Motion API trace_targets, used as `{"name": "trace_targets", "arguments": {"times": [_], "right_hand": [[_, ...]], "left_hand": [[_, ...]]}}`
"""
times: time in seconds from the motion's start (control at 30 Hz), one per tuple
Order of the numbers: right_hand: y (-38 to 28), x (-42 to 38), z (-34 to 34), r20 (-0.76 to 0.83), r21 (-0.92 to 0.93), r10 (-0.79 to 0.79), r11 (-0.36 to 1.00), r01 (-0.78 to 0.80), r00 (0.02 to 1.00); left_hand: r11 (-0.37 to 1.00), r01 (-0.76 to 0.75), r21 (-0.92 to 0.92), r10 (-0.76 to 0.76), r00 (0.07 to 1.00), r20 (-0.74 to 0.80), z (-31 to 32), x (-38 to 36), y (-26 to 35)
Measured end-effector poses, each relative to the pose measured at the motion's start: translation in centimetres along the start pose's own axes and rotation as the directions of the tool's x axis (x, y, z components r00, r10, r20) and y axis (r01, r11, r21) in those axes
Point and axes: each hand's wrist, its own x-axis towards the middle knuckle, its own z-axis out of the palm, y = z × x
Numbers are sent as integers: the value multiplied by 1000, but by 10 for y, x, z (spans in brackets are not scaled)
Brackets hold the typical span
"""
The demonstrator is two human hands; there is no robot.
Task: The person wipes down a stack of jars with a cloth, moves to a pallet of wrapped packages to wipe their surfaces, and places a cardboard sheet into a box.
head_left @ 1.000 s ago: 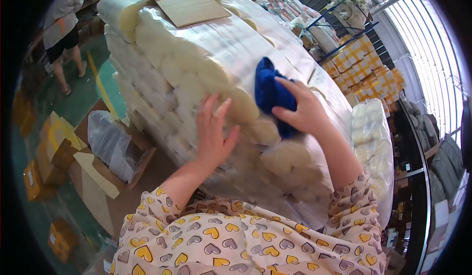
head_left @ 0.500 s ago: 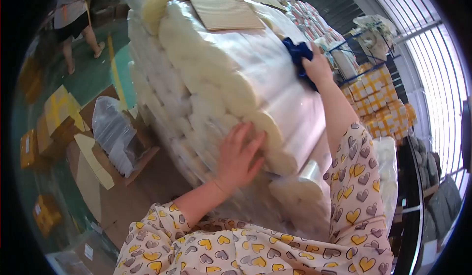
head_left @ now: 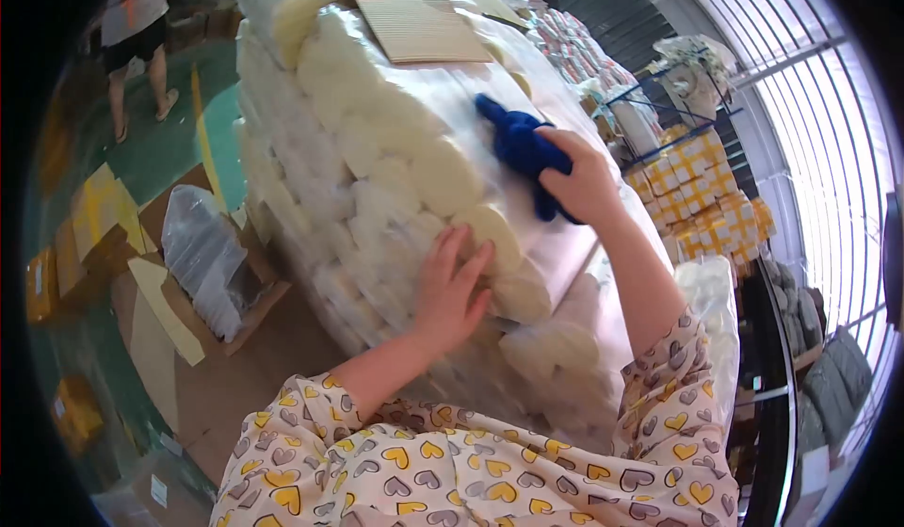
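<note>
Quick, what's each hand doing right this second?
Left hand: open, fingers spread against the side of the wrapped stack.
Right hand: closed on a bunched blue cloth, on top of the stack.

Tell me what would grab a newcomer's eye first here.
First, the vivid blue soft item in the right hand, set against the pale top of the stack. Next, the pale, plastic-wrapped bundles of that stack, which fill the middle of the view, with the left hand spread at their rounded ends. Then the yellow-and-white patterned boxes piled beyond, toward the upper right.
</note>
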Motion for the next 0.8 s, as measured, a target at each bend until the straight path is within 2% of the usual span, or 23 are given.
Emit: {"name": "trace_targets", "arguments": {"times": [0.1,0.17,0.2,0.27,0.33,0.4,0.43,0.5,0.53,0.6,0.67,0.73,0.8], "right_hand": [[-30,-40,-10,23,12,-77,997,77,997],[-44,-74,-17,59,71,-79,995,75,995],[-56,-89,-19,69,-10,-56,998,57,996],[-65,-98,-23,127,-112,-254,957,268,959],[-51,-89,-20,101,-106,-231,965,241,968],[-14,-65,-13,-29,-118,-114,987,110,993],[13,-53,-7,-87,-180,-14,984,-2,996],[76,-30,-5,-149,-215,78,971,-109,986],[102,-24,-5,-169,-230,131,958,-168,977],[144,-18,-10,-138,-229,310,914,-335,941],[178,-18,-15,-45,-247,509,828,-504,859],[206,-18,-21,-84,-338,501,799,-498,861],[239,-14,-27,-101,-386,633,686,-616,768]], "left_hand": [[1000,-10,26,11,1000,-24,-1,1,-1],[999,-13,-32,12,999,-37,-2,1,-5],[999,-29,-37,28,999,-32,-6,0,-7],[997,83,-3,-83,996,-12,-21,2,-4],[999,47,-26,-46,999,1,-25,19,-3],[995,-97,-13,94,984,-152,-19,23,-7],[995,-100,2,99,985,-144,-20,27,-5],[977,-168,134,172,985,-18,-23,36,7],[975,-166,147,169,986,-8,-21,37,10],[943,-262,207,243,963,112,-14,39,16],[932,-261,252,232,963,138,-5,39,24],[916,-257,307,216,963,161,-3,39,23],[911,-286,297,240,954,181,-5,38,17]]}}
